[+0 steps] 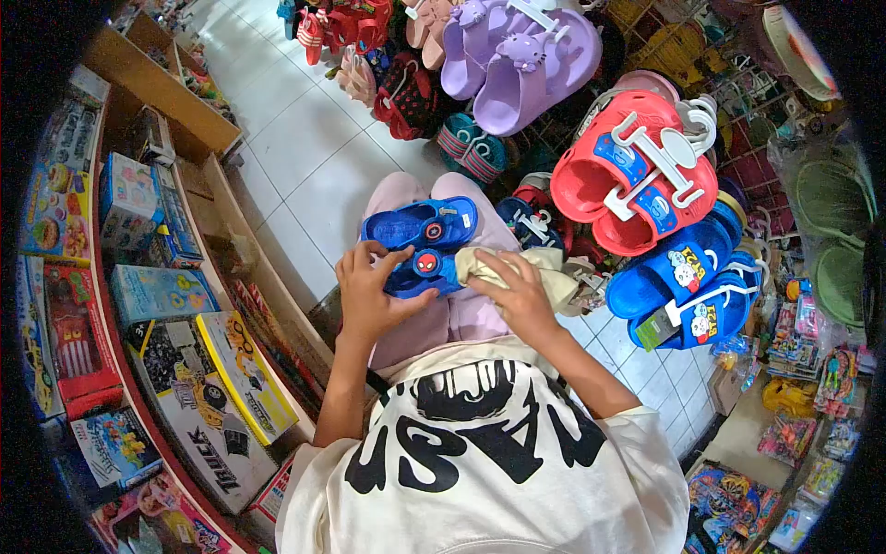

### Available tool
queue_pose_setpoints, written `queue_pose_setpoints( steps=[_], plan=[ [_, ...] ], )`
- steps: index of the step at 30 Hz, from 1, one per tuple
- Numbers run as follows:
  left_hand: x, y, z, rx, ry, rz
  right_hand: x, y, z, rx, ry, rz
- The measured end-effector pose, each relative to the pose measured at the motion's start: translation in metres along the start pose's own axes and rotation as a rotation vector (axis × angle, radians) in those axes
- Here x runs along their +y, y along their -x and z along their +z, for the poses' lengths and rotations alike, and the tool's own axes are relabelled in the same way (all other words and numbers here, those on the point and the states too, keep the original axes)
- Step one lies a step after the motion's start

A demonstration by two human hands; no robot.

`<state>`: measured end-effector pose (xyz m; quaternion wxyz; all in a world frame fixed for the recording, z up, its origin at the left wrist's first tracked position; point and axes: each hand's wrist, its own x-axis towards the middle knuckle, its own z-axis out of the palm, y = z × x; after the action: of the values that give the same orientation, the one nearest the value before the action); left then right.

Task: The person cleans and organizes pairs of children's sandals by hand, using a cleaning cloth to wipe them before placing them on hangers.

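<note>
Two small blue sandals lie on my lap, over light pink trousers (480, 319). The upper sandal (406, 227) has a round red and blue badge and a white tag, and no hand is on it. My left hand (374, 286) grips the toe end of the lower sandal (426, 263), which bears a red spider-face badge. My right hand (512, 291) is closed on a pale yellow cloth (544, 277), pressed against the other end of that same sandal.
Boxed toys (198, 397) fill curved shelves on the left. Hanging on the right are red sandals (591, 175), blue sandals (646, 277) and purple sandals (517, 97). Small packaged toys (729, 499) sit at lower right. White floor tiles (314, 138) show ahead.
</note>
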<state>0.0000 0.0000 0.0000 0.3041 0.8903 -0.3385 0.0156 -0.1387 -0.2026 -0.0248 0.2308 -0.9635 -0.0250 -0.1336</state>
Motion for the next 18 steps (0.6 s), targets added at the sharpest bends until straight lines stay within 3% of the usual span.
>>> queue_pose_setpoints(
  steps=[6, 10, 12, 18],
  plan=[
    [0.01, 0.001, 0.006, 0.063, -0.004, 0.026, 0.015, 0.006, -0.023, 0.032, 0.057, 0.151],
    [0.002, 0.002, 0.005, 0.063, 0.003, 0.028, -0.003, 0.003, -0.029, 0.128, 0.036, 0.049],
    [0.002, 0.004, 0.005, 0.058, 0.004, 0.026, -0.01, 0.004, -0.017, 0.058, 0.013, 0.037],
    [0.007, 0.013, 0.0, -0.037, 0.055, 0.033, 0.006, -0.001, -0.019, 0.097, -0.233, 0.16]
  ],
)
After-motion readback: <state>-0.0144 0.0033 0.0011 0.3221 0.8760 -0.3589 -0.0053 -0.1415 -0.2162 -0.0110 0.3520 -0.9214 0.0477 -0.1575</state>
